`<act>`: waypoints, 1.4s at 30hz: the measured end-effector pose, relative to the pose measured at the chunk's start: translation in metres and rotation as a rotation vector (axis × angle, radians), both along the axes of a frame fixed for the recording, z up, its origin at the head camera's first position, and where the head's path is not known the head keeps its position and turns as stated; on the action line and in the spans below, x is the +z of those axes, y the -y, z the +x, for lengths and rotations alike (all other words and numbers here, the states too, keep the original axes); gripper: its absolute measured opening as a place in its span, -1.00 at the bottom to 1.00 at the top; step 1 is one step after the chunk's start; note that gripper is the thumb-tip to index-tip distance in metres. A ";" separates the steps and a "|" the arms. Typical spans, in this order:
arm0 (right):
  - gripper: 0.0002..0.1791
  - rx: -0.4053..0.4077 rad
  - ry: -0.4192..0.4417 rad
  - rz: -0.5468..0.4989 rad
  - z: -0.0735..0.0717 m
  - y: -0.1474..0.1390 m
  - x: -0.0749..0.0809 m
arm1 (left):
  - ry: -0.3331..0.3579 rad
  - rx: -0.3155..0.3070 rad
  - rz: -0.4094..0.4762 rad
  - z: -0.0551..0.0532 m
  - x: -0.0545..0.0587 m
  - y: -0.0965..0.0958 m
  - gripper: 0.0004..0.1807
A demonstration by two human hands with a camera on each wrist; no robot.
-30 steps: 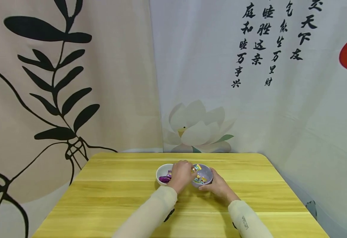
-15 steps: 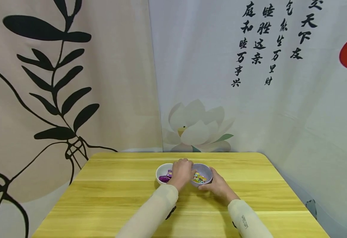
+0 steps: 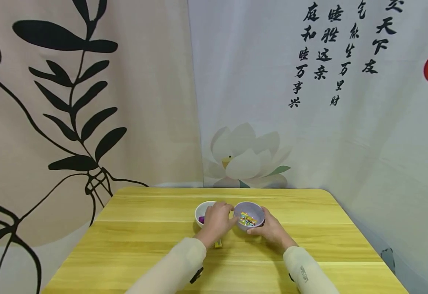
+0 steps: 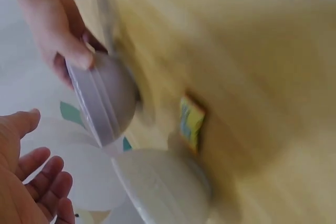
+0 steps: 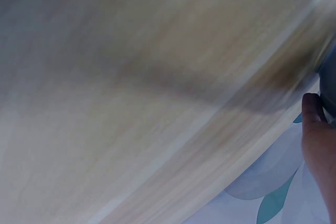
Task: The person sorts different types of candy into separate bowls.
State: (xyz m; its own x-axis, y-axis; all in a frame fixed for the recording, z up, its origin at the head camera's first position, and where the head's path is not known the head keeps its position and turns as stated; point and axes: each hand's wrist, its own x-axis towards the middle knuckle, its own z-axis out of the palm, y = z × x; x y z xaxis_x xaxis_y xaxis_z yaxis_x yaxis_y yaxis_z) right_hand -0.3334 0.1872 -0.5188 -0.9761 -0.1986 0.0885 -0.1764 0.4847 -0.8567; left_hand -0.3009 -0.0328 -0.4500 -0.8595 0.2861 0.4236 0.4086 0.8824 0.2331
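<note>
My right hand grips the lilac bowl at its right side, thumb on the near wall. Several yellow wrapped candies lie inside that bowl. Between the two bowls hovers my left hand; in the left wrist view its fingers are spread loosely and hold nothing. Partly behind this hand stands the white bowl, with a purple wrapped candy showing in it. One yellow candy rests on the table, just below the left hand in the head view.
The wooden table extends to both sides of the bowls and toward me. A printed cloth backdrop hangs behind its far edge. The right wrist view is blurred and shows mostly tabletop.
My left hand has dropped a yellow candy into the lilac bowl, then moved left and nearer to me. The loose yellow candy on the table has come into view. My right hand keeps its hold.
</note>
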 end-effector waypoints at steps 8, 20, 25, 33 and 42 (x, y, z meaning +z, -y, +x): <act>0.21 -0.008 -0.003 0.003 0.001 0.001 0.001 | 0.037 -0.022 0.050 0.043 -0.019 0.027 -0.62; 0.24 -0.012 0.002 0.033 0.001 -0.004 0.003 | 0.064 0.036 0.027 0.064 -0.053 0.057 -0.67; 0.24 -0.007 0.005 0.037 0.000 -0.002 0.002 | 0.107 0.076 0.011 0.063 -0.065 0.056 -0.67; 0.20 -0.003 0.001 0.019 0.000 0.000 0.002 | 0.101 0.139 -0.038 0.053 -0.072 0.047 -0.57; 0.21 -0.013 0.002 0.017 0.001 0.000 0.002 | 0.156 0.231 -0.110 0.044 -0.077 0.030 -0.50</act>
